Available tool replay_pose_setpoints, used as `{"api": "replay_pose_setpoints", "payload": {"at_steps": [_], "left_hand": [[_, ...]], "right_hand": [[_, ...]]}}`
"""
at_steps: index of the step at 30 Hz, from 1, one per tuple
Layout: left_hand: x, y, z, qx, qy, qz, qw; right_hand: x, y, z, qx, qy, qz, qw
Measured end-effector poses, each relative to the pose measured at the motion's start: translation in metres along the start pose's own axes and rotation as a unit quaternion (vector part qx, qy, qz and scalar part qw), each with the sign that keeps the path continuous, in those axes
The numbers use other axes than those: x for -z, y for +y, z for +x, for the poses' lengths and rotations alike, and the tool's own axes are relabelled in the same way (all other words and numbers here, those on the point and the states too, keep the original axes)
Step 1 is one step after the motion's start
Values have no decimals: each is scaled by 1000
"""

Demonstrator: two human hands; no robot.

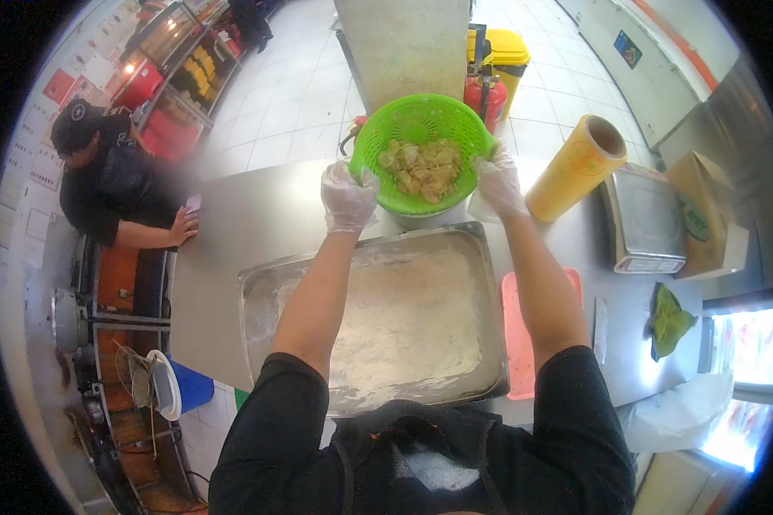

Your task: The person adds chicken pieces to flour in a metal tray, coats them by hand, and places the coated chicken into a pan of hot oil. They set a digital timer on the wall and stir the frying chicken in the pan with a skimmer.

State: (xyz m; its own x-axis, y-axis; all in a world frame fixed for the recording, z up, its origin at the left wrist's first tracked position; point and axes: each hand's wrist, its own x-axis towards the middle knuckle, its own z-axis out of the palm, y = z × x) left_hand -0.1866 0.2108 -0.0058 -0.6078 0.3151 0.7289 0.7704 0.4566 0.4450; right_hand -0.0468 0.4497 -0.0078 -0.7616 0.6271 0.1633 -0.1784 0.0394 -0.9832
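Head view: left hand [349,197] and right hand [500,182] grip the green basket [419,118] between them.

I saw a yellow roll [573,176] standing on the counter [206,283] beside a scale [650,216] and a cardboard box [711,236], a crumpled green cloth [671,323] near them; a red extinguisher [488,101] stood by a yellow bin [508,50].

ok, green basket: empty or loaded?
Loaded, not to the brim: lumpy pieces sit heaped inside the green basket, bare perforated wall showing above them.
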Motion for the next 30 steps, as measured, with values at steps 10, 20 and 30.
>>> {"api": "replay_pose_setpoints", "payload": {"at_steps": [10,20,30], "left_hand": [[69,-13,12,-67,-13,48,997],[271,10,-164,-175,-508,20,843],[285,-17,-194,-246,-423,94,867]], "right_hand": [[-12,-78,-41,6,-46,84,995],[-5,-71,-189,221,-410,-303,832],[6,-54,-212,357,-391,-271,804]]}}
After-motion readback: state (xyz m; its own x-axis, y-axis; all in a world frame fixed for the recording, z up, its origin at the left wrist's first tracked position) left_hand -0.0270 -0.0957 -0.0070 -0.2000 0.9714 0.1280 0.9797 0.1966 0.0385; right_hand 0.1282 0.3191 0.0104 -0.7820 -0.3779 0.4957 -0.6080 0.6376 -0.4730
